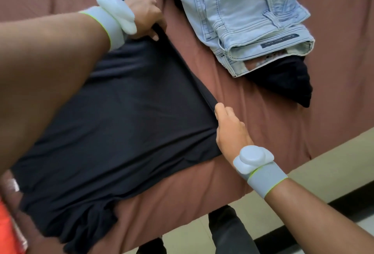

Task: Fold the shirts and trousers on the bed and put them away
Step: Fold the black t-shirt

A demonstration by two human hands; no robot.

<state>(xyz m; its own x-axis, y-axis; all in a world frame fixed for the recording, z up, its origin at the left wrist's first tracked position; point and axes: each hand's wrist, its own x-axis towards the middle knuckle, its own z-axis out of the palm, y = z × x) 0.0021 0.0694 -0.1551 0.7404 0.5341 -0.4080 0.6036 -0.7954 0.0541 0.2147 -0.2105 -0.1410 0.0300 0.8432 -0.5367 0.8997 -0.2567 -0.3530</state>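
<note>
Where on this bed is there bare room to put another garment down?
Bare sheet lies between the dark shirt and jeans, right of the jeans, and upper left. The shirt's right edge is crowded by the left hand and right hand.

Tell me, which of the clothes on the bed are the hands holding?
The big dark shirt spread flat. The left hand and right hand both grip its edge. The light blue jeans lie apart, untouched.

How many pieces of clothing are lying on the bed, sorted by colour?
Black or very dark: 2, the shirt that both hands grip by its edge, and a black garment sticking out from under the jeans.
Light blue: 1, the jeans.
Total: 3
</note>
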